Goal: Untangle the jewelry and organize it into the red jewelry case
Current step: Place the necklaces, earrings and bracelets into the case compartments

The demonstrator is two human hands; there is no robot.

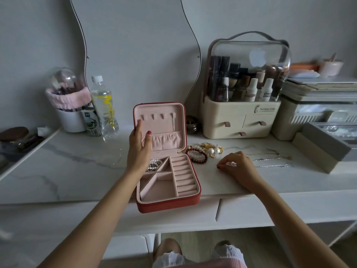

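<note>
Case: one red jewelry case lies open at the front edge of the worktop, its lid standing upright toward the back.
Lid: five small hooks in a row, one gathered pocket below them.
Tray: one column of ring rolls on the right side; one beaded bracelet lies in the back-left compartment — the others hold nothing visible.
Left hand: grips the left edge of the lid, fingers behind it, thumb curled over the pink lining.
Right hand: rests on the worktop right of the case, fingers curled down on something small; what it is cannot be told.
Loose pile: between case and right hand — one dark red bead bracelet, two large pearls, tangled gold pieces.
Chains: thin silver strands lie right of the right hand; their count is unclear.
</note>
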